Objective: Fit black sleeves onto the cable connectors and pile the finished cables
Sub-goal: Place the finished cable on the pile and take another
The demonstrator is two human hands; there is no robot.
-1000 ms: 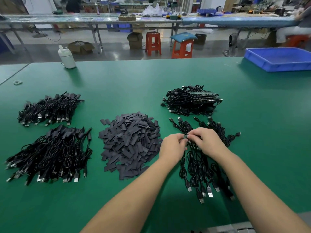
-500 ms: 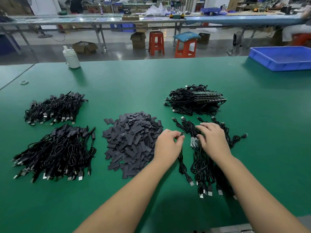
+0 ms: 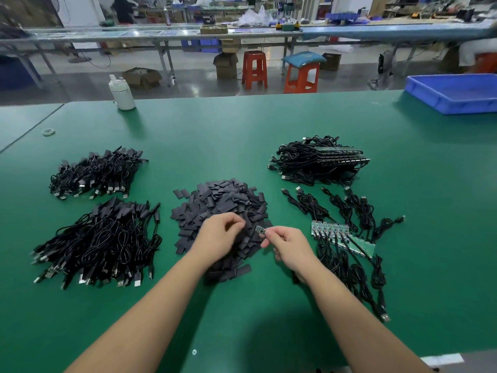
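Fingers [image 3: 265,234] of the right hand [image 3: 291,247] pinch a small connector [image 3: 260,229], held above the near edge of the sleeves [image 3: 215,208] heaped on the green tabletop [image 3: 242,135]. The left hand [image 3: 220,238] hovers over the heap, fingers curled, apparently pinching a sleeve. Finished cables [image 3: 96,243] lie piled at left.

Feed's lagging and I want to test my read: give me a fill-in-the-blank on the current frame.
1. The right hand pinches a small green ____ over the sleeve pile.
2. The left hand hovers over the ____ pile.
3. The tray at the table's far right is ____ in colour.

Missing words: board; sleeve; blue
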